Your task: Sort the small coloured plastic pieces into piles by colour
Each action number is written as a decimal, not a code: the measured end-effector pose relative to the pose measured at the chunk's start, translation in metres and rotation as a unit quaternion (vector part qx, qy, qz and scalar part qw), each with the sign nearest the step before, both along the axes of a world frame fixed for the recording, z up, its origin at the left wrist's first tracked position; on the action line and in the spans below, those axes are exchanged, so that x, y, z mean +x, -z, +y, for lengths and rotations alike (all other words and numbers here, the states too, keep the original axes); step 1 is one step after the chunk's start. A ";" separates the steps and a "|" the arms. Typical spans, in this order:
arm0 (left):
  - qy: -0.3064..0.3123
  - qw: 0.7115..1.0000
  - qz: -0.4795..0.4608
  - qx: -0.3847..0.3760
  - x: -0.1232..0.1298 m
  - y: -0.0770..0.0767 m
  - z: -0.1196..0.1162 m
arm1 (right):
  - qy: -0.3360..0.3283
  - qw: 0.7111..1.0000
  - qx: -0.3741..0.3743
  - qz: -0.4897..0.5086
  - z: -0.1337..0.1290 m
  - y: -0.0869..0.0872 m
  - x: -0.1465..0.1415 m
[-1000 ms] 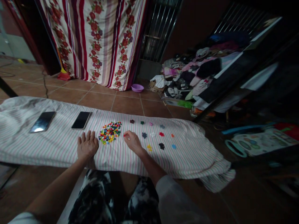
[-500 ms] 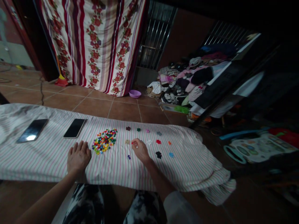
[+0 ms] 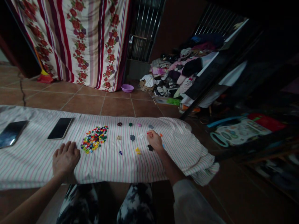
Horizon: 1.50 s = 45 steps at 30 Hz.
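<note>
My left hand (image 3: 66, 157) rests flat on the striped cloth (image 3: 102, 169), fingers stretched out, just left of a mixed heap of small coloured cubes (image 3: 94, 139). Thumb and fingers pinched, my right hand (image 3: 155, 141) holds a small red cube (image 3: 147, 133) over the spot of the red group, which it mostly hides. Close to it lie a white group (image 3: 141, 136), a black group (image 3: 150, 147) and an orange one (image 3: 161, 135). Further left are dark grey (image 3: 132, 137), yellow (image 3: 138, 151), beige (image 3: 119, 137) and dark blue (image 3: 121, 152) groups.
Two phones lie left of the heap, one with a dark screen (image 3: 60, 128), the other (image 3: 12, 133) near the cloth's left edge. Along the far side sit brown (image 3: 119, 124), green (image 3: 130, 124), pink (image 3: 139, 125) and grey-blue (image 3: 151, 126) groups. A purple basin (image 3: 127, 88) stands on the floor.
My right hand has moved right, from beside the beige group to the red group, uncovering the dark grey and yellow groups. My left hand stays on the cloth. The view has swung right.
</note>
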<state>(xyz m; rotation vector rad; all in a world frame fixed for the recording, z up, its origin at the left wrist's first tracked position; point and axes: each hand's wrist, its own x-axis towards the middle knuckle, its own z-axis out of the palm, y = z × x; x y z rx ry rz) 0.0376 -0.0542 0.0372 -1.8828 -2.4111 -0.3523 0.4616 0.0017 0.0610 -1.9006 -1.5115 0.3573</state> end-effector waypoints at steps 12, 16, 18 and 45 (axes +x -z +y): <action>0.009 1.000 -0.012 0.016 0.002 -0.001 0.000 | 0.060 0.986 -0.078 -0.134 0.000 0.007 0.051; 0.002 1.000 -0.005 0.014 0.001 0.000 0.001 | 0.058 0.980 -0.094 -0.163 0.006 0.009 0.044; 0.001 1.000 -0.001 0.006 0.000 0.001 0.001 | 0.061 0.978 -0.109 -0.170 0.008 0.010 0.041; -0.003 1.000 -0.004 0.009 0.002 -0.002 0.000 | 0.062 0.990 -0.073 -0.104 0.006 0.021 0.032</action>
